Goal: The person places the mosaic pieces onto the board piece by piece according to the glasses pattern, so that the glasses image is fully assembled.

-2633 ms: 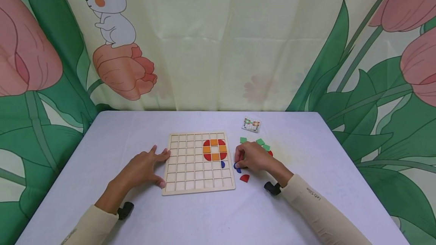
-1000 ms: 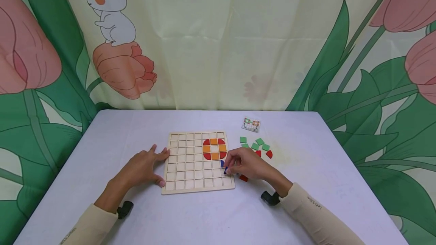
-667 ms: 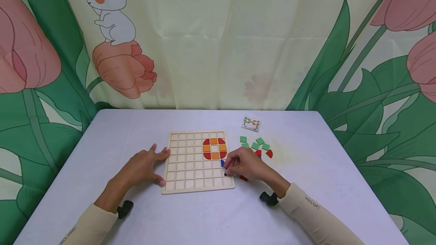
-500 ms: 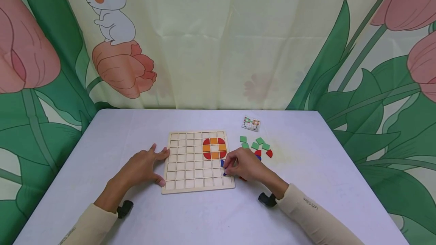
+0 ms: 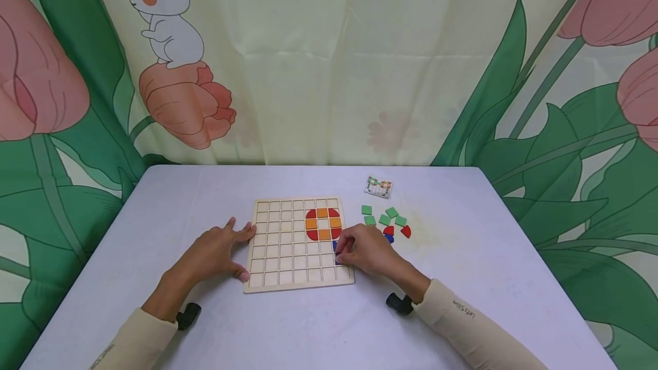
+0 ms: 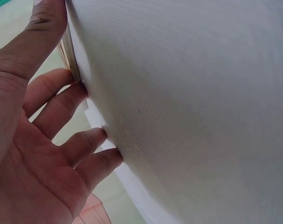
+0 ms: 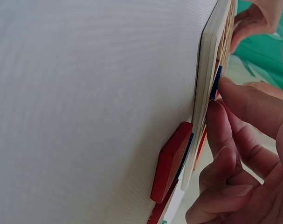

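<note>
A light wooden grid board [image 5: 287, 250] lies on the table. My left hand [image 5: 218, 251] rests against its left edge, thumb and fingers spread; the left wrist view shows these fingers [image 6: 64, 105] at the board's side. My right hand [image 5: 371, 249] is over the board's right column, pinching a blue tile [image 7: 216, 83] between thumb and fingers at a cell. Just above it, another blue tile [image 5: 334, 245] sits in a cell, partly covered by the fingertips. Farther up the board, red corner tiles [image 5: 312, 236] and orange squares [image 5: 322, 213] form a ring.
Right of the board lie several green squares [image 5: 384, 220], two red quarter-circles [image 5: 406, 232] and a blue piece [image 5: 389, 238]. A small printed pattern card [image 5: 378, 186] lies behind them. In the right wrist view, a red tile [image 7: 171, 163] lies beside the board.
My right hand has picked a blue tile from beside the board and moved left onto the right column, where it has since shifted only slightly. My left hand has stayed at the board's edge.
</note>
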Tool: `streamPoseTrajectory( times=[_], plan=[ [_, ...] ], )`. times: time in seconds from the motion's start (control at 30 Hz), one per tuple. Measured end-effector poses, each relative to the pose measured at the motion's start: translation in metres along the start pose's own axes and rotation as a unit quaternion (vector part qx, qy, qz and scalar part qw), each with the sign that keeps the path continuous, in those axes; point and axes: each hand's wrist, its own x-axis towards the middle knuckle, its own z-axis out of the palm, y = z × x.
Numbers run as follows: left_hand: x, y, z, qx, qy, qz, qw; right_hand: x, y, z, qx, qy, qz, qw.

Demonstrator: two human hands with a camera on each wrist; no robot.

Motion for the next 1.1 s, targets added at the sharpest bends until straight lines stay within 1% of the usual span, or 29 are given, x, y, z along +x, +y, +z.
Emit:
streamPoseTrajectory(
  times=[0.2, 0.37, 0.43, 0.6, 0.73, 1.0, 1.1],
  plan=[
    [0.000, 0.001, 0.001, -0.002, -0.006, -0.009, 0.9999, -0.001, 0.000, -0.001, 0.008, -0.014, -0.010, 0.9998],
    [-0.002, 0.001, 0.001, -0.002, -0.006, -0.011, 0.9999, -0.002, 0.006, -0.004, 0.037, -0.030, -0.011, 0.9988],
    [-0.002, 0.001, 0.000, -0.001, -0.004, -0.007, 1.0000, -0.002, 0.008, -0.005, 0.046, -0.031, -0.011, 0.9984],
    [-0.001, 0.001, 0.000, 0.002, 0.000, -0.003, 1.0000, -0.004, 0.011, -0.011, 0.056, -0.013, -0.005, 0.9983],
    [0.000, 0.002, 0.001, 0.002, -0.001, -0.007, 1.0000, -0.005, 0.014, -0.018, 0.056, 0.000, -0.003, 0.9984],
    [0.000, 0.002, 0.001, 0.000, -0.003, -0.012, 0.9999, -0.009, 0.033, -0.027, 0.052, 0.026, 0.014, 0.9982],
    [0.000, 0.002, -0.001, 0.001, -0.005, -0.015, 0.9999, -0.011, 0.037, -0.029, 0.050, 0.026, 0.025, 0.9981]
  ],
)
